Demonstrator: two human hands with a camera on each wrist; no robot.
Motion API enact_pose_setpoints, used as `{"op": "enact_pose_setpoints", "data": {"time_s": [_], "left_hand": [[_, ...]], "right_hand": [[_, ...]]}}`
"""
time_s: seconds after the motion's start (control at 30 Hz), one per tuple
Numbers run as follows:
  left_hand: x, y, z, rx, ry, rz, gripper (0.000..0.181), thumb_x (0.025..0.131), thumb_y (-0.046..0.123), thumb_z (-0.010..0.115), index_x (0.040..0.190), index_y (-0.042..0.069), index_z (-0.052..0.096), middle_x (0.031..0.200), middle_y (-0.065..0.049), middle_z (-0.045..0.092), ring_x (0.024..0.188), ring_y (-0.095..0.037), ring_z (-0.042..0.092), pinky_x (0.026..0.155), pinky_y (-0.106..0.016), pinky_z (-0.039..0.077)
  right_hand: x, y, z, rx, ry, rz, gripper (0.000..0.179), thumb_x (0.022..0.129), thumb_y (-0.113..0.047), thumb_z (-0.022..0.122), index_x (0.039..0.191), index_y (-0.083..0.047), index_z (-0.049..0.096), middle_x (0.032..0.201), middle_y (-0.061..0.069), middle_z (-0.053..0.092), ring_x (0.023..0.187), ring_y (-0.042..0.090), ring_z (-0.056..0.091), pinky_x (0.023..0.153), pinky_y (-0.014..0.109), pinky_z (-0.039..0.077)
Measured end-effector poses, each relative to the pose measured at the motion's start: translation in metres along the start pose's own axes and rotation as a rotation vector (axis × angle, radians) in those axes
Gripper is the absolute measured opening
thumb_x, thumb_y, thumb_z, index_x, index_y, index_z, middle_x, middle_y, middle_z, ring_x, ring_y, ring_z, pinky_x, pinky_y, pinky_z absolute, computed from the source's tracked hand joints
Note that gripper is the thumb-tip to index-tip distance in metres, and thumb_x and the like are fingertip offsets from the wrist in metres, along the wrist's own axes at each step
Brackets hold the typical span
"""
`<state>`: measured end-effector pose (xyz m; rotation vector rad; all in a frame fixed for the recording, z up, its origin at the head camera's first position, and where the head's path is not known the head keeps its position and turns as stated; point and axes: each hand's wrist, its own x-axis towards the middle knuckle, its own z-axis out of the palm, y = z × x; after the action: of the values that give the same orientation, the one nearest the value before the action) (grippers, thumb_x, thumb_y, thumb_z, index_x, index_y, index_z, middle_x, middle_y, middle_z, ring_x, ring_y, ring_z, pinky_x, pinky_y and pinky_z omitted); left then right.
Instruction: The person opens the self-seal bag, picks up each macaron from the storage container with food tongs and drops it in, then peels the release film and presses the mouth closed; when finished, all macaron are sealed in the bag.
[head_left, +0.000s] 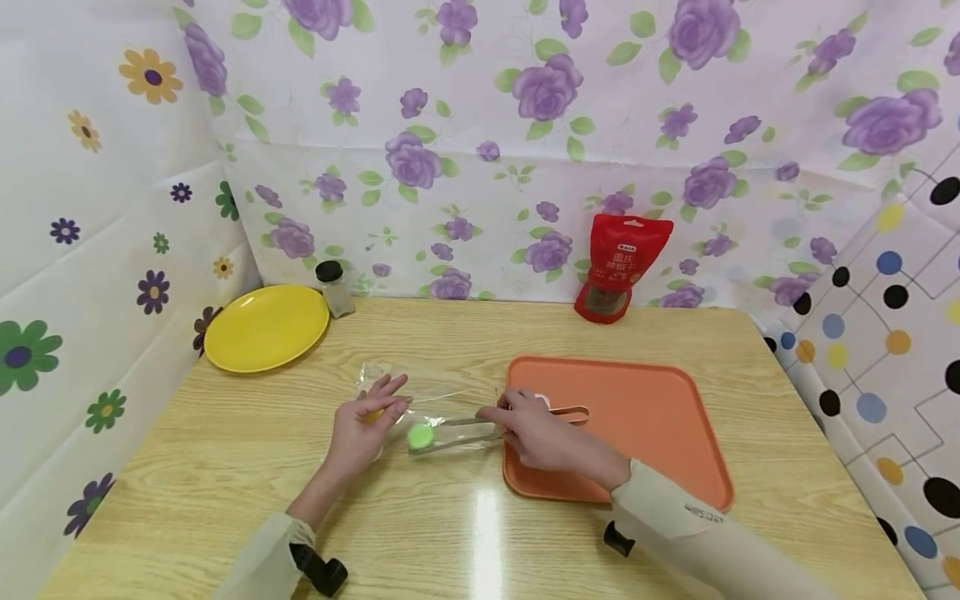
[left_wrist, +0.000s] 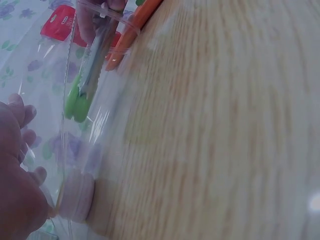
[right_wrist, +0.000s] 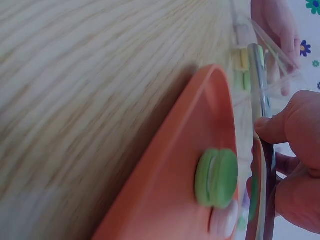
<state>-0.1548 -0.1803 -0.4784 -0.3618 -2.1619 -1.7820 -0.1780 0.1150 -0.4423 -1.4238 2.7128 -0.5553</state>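
Note:
A clear plastic bag (head_left: 442, 387) lies on its side, its edge pinched between thumb and forefinger of my left hand (head_left: 358, 432). My right hand (head_left: 534, 432) grips metal tongs (head_left: 573, 413), whose arms reach into the bag. Between the tong tips is a green macaron (left_wrist: 79, 102). Deeper in the bag, a pale macaron (left_wrist: 79, 197) stands on edge near my left hand. A yellow macaron (right_wrist: 244, 59) also shows through the plastic. On the orange tray (head_left: 637, 392), partly hidden by my right hand, are another green macaron (right_wrist: 222, 177) and a pale pink one (right_wrist: 223, 221).
A yellow plate (head_left: 266, 329) lies at the back left beside a jar with a black lid (head_left: 335, 290). At the back right, a red pouch (head_left: 618, 267) stands against the flowered cloth. Patterned cloths also flank the wooden table (head_left: 420, 533).

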Motion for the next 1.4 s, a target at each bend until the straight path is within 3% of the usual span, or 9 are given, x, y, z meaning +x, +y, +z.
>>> {"op": "enact_pose_setpoints", "data": {"time_s": [0.4,0.63,1.03,1.3,1.4], "left_hand": [[0.001,0.002,0.003,-0.004,-0.001,-0.006,0.005,0.089,-0.008,0.070,0.091,-0.009,0.074,0.122,-0.027,0.064,0.134,-0.051,0.040,0.112,-0.069,0.005],[0.002,0.003,0.002,-0.008,-0.006,0.006,0.006,0.090,-0.006,0.070,0.092,-0.010,0.074,0.122,-0.028,0.064,0.135,-0.050,0.040,0.111,-0.071,0.005],[0.001,-0.001,0.002,-0.002,-0.005,-0.001,0.006,0.088,-0.007,0.072,0.091,-0.011,0.073,0.123,-0.028,0.063,0.134,-0.049,0.041,0.110,-0.073,0.006],[0.000,0.002,0.003,0.006,-0.006,-0.002,0.006,0.088,-0.009,0.070,0.092,-0.012,0.073,0.122,-0.029,0.063,0.134,-0.051,0.040,0.109,-0.073,0.006],[-0.001,0.003,0.003,0.015,-0.003,-0.005,0.005,0.088,-0.008,0.070,0.092,-0.010,0.074,0.122,-0.028,0.064,0.134,-0.051,0.040,0.110,-0.073,0.007]], "right_hand": [[0.019,-0.012,0.008,-0.059,-0.020,-0.051,0.046,0.090,0.006,0.067,0.132,-0.012,0.063,0.105,0.009,0.056,0.086,0.025,0.047,0.071,0.032,0.039],[0.024,-0.017,0.008,-0.046,-0.058,-0.029,0.046,0.092,0.004,0.065,0.134,-0.013,0.063,0.107,0.008,0.057,0.085,0.022,0.045,0.064,0.028,0.032],[0.027,-0.017,0.014,-0.061,-0.089,-0.010,0.049,0.091,0.004,0.066,0.135,-0.016,0.062,0.108,0.007,0.056,0.086,0.022,0.044,0.064,0.028,0.034],[0.026,-0.016,0.016,-0.065,-0.073,-0.039,0.048,0.091,0.005,0.065,0.134,-0.015,0.062,0.106,0.007,0.056,0.086,0.022,0.046,0.070,0.032,0.041],[0.024,-0.015,0.016,-0.070,-0.078,-0.024,0.049,0.091,0.005,0.065,0.135,-0.016,0.061,0.108,0.008,0.055,0.088,0.024,0.048,0.084,0.042,0.048]]}}
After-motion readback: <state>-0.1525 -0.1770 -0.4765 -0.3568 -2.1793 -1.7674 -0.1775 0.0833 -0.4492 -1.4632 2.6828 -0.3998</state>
